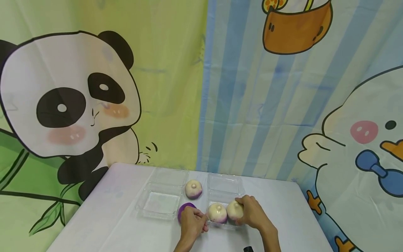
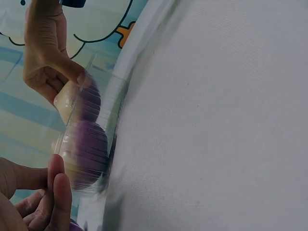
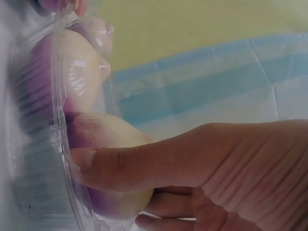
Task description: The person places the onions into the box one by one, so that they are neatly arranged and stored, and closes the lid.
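Note:
My right hand [image 1: 254, 214] grips a round cream-and-purple turnip [image 1: 234, 210] at the right side of a clear plastic clamshell box [image 1: 224, 226]. In the right wrist view the thumb [image 3: 120, 166] lies across this turnip, just inside the box rim. Beside it in the same box sits another turnip [image 1: 217, 212], nub upward. My left hand [image 1: 192, 224] pinches the box's near left corner between thumb and fingertips. Partly hidden behind that hand, a turnip [image 1: 185, 209] shows its purple side up on the table.
Another turnip [image 1: 193, 189] stands on the white table [image 1: 126, 224] between the two boxes. A second clear clamshell box [image 1: 160, 204] lies with its lid open to the left. A small black object [image 1: 248, 249] shows at the near edge. Printed curtains [image 1: 176, 87] hang behind the table.

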`<state>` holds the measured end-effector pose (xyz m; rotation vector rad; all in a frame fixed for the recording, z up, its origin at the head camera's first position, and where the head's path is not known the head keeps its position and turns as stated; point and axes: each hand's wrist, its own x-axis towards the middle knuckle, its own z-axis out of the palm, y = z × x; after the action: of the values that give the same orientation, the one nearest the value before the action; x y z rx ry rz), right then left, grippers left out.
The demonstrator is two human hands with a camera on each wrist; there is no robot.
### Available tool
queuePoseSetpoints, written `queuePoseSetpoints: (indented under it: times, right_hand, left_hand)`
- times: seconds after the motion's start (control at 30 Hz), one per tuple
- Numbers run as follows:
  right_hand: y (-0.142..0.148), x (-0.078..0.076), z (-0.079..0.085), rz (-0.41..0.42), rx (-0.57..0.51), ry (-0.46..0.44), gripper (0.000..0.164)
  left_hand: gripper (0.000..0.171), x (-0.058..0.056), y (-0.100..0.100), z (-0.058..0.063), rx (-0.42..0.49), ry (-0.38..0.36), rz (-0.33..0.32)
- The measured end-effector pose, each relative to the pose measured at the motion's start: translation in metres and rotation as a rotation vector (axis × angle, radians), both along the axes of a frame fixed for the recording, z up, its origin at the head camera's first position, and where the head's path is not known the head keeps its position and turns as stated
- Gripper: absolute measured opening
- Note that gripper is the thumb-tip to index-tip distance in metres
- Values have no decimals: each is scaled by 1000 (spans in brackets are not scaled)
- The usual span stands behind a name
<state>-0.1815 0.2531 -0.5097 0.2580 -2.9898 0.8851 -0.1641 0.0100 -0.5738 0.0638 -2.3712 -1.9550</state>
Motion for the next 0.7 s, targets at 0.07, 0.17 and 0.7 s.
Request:
queuePoseSetpoints:
  times: [0.07, 0.17, 0.7]
  right_hand:
    - [-2, 0, -1, 9, 14, 6, 78]
    - [-5, -1, -5, 14, 63, 19, 75]
    - [-6, -3, -10, 38, 133, 33, 72]
  left_hand:
    - [19, 0, 0, 0, -4, 11, 1]
    - [20, 0, 1, 0, -4, 14, -1]
    - [22, 1, -1, 2, -6, 4, -24]
